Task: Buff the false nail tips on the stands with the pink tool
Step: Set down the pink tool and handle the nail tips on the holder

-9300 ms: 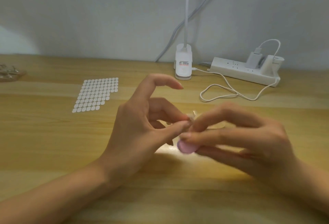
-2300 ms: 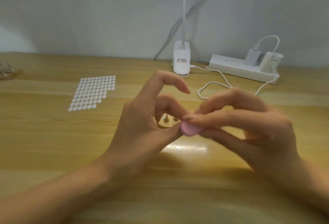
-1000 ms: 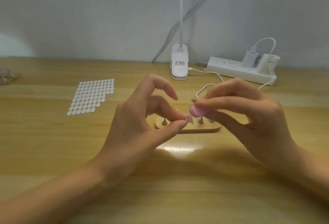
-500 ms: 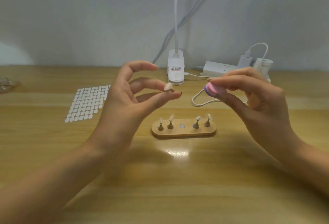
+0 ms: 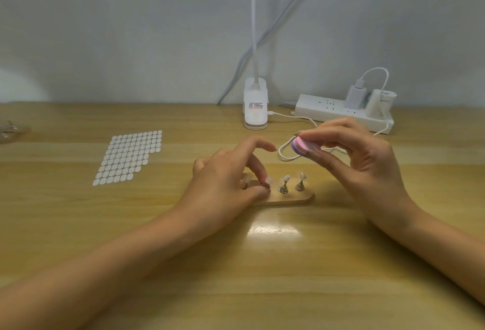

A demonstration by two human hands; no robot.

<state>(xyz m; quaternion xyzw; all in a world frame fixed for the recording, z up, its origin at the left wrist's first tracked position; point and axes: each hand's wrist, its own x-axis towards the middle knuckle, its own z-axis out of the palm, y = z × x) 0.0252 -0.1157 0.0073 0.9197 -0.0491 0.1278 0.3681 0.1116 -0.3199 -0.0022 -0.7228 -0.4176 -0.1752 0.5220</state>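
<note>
Two hands work at centre frame. Left hand (image 5: 225, 182) sits low over the wooden base (image 5: 288, 199). Its thumb and fingers (image 5: 256, 169) are curled and pinched on a tipped stand (image 5: 268, 180), whose pale tip shows just right of the fingertips. The index finger is raised and free. Whether this stand touches the base: cannot tell. Two more stands (image 5: 284, 188) are upright on the base to its right, each with a tip. Right hand (image 5: 367, 164) is above and right of the base, fingers clamped on the pink tool (image 5: 304, 146), which is clear of all tips. Sticker sheet (image 5: 128, 157) lies mid-left on the surface (image 5: 262, 277). Lamp clamp (image 5: 256, 111) and power strip (image 5: 341, 114) are at the back.
</note>
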